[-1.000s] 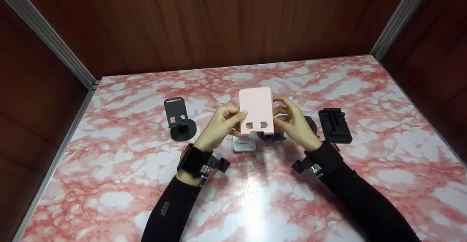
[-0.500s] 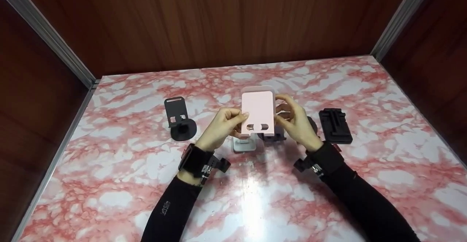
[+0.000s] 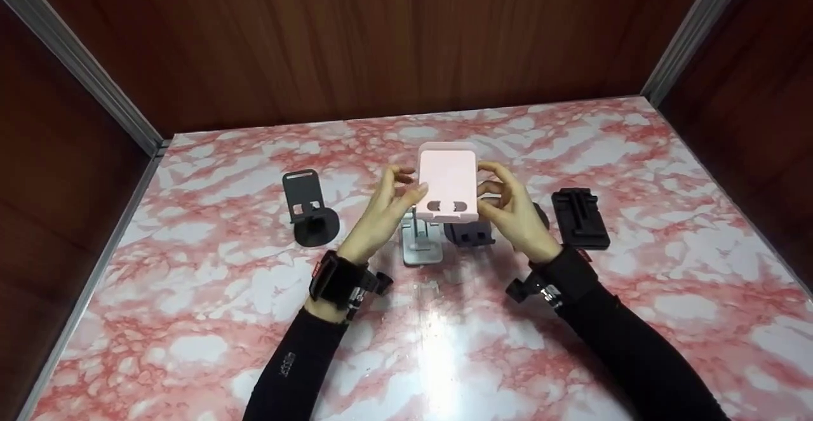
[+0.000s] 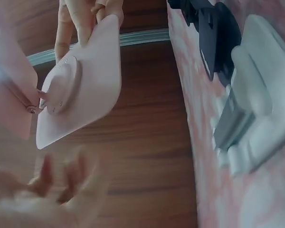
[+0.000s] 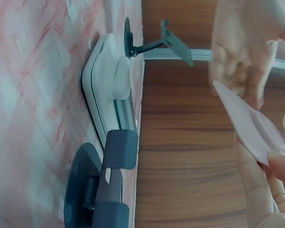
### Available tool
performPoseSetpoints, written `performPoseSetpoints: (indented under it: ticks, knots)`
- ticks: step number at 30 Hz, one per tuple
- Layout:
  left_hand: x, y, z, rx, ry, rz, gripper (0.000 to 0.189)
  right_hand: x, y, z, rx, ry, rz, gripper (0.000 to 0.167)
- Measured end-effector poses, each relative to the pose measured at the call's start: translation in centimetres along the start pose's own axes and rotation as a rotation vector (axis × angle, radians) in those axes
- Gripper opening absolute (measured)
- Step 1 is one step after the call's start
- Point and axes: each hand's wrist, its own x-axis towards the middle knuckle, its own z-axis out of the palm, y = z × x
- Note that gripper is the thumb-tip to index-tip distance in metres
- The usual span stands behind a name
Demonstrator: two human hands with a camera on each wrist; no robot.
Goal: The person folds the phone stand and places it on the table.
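Note:
A pink phone stand [image 3: 448, 173] is held up over the table, its slotted panel facing me in the head view. My right hand [image 3: 517, 218] grips it from the right side; in the right wrist view thumb and fingers pinch the edge of its base plate [image 5: 242, 121]. A hinge joins the plate to the panel, as the left wrist view shows. My left hand [image 3: 380, 211] is at the panel's left edge, thumb tip overlapping it in the head view. Blurred in the left wrist view, that hand [image 4: 52, 194] appears apart from the base plate, fingers loosely spread.
Below the hands stand a white phone stand [image 3: 422, 253] and a dark one [image 3: 470, 237], partly covered. A black stand [image 3: 303, 189] on a round base is to the left. A folded black stand [image 3: 581, 218] lies right. Wood-grain walls [image 3: 406, 40] surround the marbled table [image 3: 209, 345].
The pink stand has risen slightly, with its base edge now showing above the panel. My left hand has loosened its pinch and its fingers have moved up, uncovering more of the white stand.

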Motion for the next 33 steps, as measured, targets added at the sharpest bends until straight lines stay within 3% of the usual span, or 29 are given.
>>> performPoseSetpoints:
  ticks: [3, 6, 15, 22, 33]
  knots:
    - [-0.1, -0.2, -0.2, -0.124, -0.174, -0.109, 0.053, 0.1, -0.2, -0.1, 0.006, 0.013, 0.018, 0.051]
    - [-0.2, -0.2, -0.2, -0.198, -0.24, -0.156, 0.052, 0.1, -0.3, -0.1, 0.007, 0.015, 0.036, 0.049]
    - [-0.1, -0.1, 0.1, -0.244, -0.179, -0.187, 0.043, -0.2, -0.7, -0.2, -0.015, -0.062, 0.146, 0.049]
    - [0.0, -0.3, 0.1, -0.195, -0.136, -0.18, 0.038, -0.5, -1.5, -0.3, 0.174, -0.19, 0.262, 0.06]
    - [0.0, -0.3, -0.1, -0.149, -0.112, -0.156, 0.039, -0.7, -2.0, -0.6, 0.243, -0.31, 0.235, 0.065]
